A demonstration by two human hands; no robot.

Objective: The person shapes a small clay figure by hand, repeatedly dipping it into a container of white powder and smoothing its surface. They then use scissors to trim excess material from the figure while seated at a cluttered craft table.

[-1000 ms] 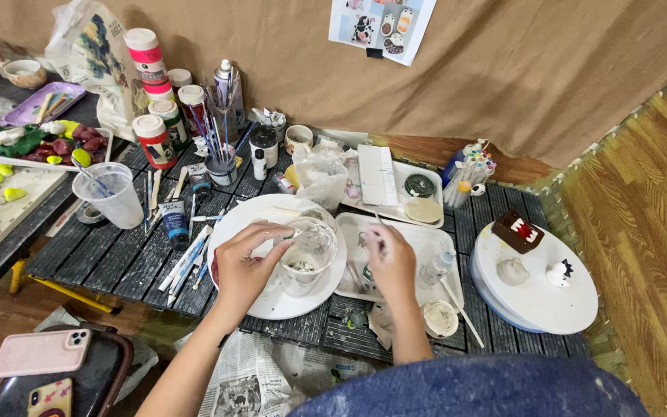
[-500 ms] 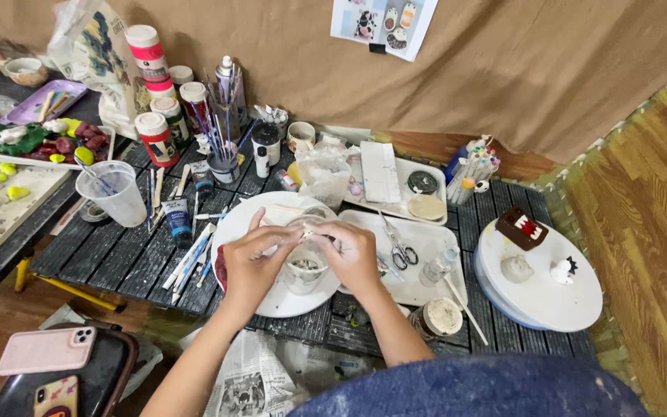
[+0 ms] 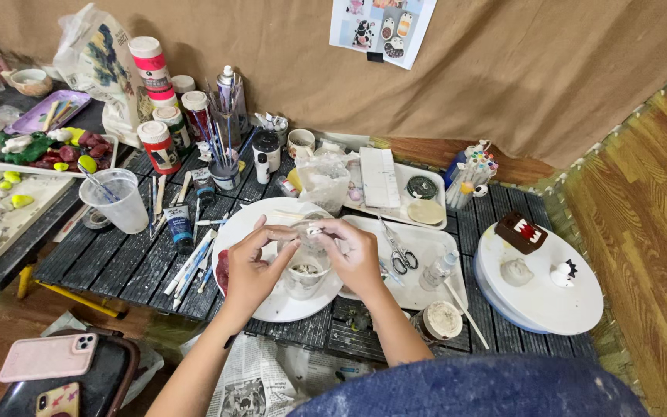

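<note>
Both hands now meet on small clear cup (image 3: 305, 266) over white plate (image 3: 256, 232); left hand (image 3: 250, 266) cups it, right hand (image 3: 357, 255), moved off tray (image 3: 426, 243), pinches rim

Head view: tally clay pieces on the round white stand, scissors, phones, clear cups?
Clay pieces on the round white stand: 3 (brown piece, white lump, spiked white figure)
Scissors: 1
Phones: 2 (pink phone, patterned phone)
Clear cups: 2 (large clear cup, small clear cup held by both hands)
Total: 8
</note>
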